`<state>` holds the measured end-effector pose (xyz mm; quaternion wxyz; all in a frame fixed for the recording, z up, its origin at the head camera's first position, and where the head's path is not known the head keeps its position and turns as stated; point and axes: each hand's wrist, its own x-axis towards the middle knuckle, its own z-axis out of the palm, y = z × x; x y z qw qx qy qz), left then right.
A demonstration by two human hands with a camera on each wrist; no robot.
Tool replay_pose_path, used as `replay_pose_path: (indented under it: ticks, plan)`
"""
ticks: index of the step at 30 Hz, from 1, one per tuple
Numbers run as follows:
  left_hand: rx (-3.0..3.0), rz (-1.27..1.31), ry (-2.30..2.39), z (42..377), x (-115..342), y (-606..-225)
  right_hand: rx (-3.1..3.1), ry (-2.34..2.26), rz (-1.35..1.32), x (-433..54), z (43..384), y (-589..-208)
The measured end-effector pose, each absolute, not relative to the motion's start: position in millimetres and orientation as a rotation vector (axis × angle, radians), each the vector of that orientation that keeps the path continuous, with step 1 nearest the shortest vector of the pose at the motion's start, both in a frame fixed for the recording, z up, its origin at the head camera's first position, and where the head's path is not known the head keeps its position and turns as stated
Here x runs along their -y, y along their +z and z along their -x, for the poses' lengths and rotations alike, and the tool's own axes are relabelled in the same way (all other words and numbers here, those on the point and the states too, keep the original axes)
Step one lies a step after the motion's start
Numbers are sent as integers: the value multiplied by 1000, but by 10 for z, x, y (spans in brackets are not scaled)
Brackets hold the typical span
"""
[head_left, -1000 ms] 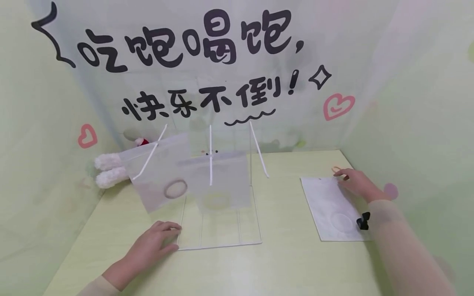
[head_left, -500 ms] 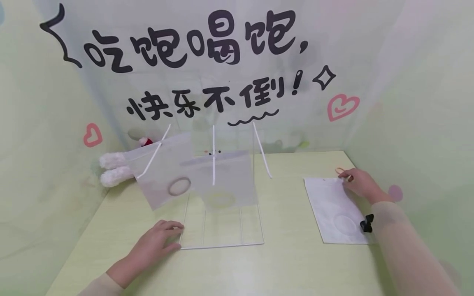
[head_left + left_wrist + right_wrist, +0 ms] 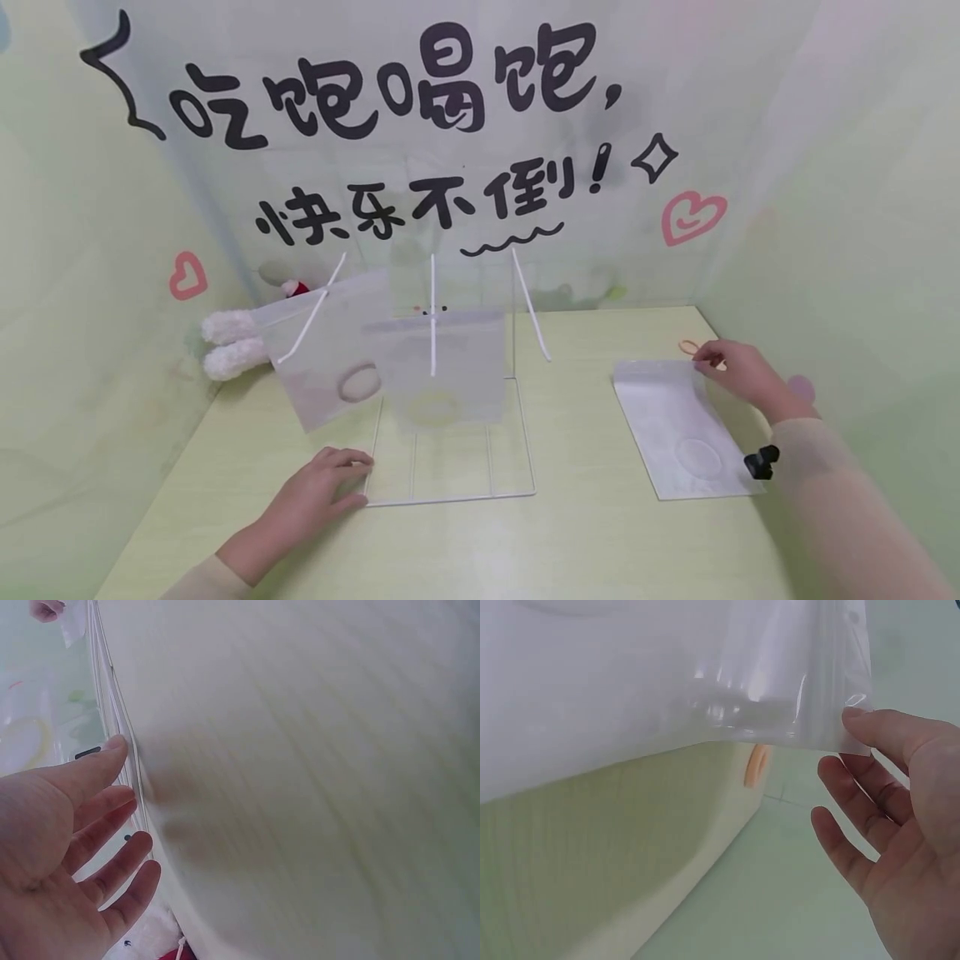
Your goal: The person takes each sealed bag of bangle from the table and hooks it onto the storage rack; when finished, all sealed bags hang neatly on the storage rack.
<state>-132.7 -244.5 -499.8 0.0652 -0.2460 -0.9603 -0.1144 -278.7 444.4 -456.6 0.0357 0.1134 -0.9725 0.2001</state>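
Note:
In the head view, my right hand [image 3: 738, 375] pinches the far right corner of a clear zip-lock bag [image 3: 660, 425] at the table's right. The right wrist view shows the bag's zip edge [image 3: 821, 682] between thumb and index finger, its lower edge above the table. A pale ring shows through the bag. My left hand [image 3: 315, 492] touches the front left corner of a white wire rack [image 3: 450, 502], its fingers loosely spread along the wire in the left wrist view. Two bags hang from the rack: one with a brown ring [image 3: 322, 342], one with a yellowish ring [image 3: 461, 358].
An orange ring [image 3: 687, 346] lies on the table near the right hand. A fluffy white plush toy [image 3: 232, 354] sits behind the rack at left. The rack's right prong [image 3: 532, 308] juts forward. A black clip-like object [image 3: 761, 462] is at the right sleeve.
My right hand has shifted slightly right and lifted the bag's far edge, which now curls up off the table. The hanging bags sway a little. My left hand keeps its place at the rack.

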Motion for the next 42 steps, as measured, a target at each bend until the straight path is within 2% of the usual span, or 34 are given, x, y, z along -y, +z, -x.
replay_pose_path:
  ticks: [16,42]
  plan:
    - [2883,725,-376,1301,2411,-4963,2713,638,-509,-4029,2253,-4090]
    - [2893,714,-360,1302,2401,-4944,2383,747,-736,-3377,1902,-3538]
